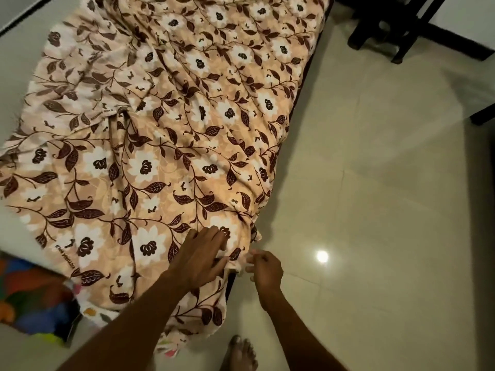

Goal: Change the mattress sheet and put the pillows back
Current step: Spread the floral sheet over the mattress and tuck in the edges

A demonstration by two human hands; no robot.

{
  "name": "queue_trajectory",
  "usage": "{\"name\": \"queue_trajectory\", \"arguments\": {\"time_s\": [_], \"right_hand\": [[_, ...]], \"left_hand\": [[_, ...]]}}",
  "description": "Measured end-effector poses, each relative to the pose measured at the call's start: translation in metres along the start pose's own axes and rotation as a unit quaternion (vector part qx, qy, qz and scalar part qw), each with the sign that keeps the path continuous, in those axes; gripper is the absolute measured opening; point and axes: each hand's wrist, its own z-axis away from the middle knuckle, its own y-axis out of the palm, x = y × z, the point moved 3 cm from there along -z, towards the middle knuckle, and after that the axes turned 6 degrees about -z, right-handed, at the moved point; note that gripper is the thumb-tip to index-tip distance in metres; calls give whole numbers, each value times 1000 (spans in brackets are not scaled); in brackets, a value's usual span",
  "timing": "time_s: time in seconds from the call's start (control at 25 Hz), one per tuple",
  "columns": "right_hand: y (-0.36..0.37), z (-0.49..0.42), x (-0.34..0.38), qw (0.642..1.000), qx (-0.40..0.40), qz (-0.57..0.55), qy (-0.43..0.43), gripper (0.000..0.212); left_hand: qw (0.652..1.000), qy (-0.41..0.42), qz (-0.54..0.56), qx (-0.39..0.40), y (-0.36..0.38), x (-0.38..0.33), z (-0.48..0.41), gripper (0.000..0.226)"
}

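Observation:
A peach sheet (171,135) printed with white flowers and brown leaves lies wrinkled over the low mattress (300,97), whose dark side shows along the right. My left hand (203,255) rests flat on the sheet near the mattress's near right corner, fingers spread. My right hand (263,269) is beside that corner, fingers curled and pinching the sheet's edge. No pillows are in view.
Glossy cream floor tiles (375,210) stretch to the right. Dark furniture legs (396,30) stand at the top right. A multicoloured cloth (29,293) lies on the floor at the lower left. My bare foot (239,354) stands near the bottom edge.

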Motion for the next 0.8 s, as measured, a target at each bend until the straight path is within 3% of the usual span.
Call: {"name": "queue_trajectory", "arguments": {"time_s": [0.16,0.32,0.52,0.64,0.8], "right_hand": [[19,71,-66,997,35,50,52,16],[44,116,-104,998,2,17,61,5],[37,121,-99,999,-36,29,-1,5],[19,112,-85,996,-66,37,-44,6],[-12,98,-60,979,-179,37,-96,13]], "left_hand": [[999,-4,-1,32,4,12,66,22],[997,25,-20,66,3,15,99,29],[995,24,-23,98,7,4,112,15],[997,8,44,65,2,-9,111,10],[990,-2,142,-18,-4,-34,106,12]]}}
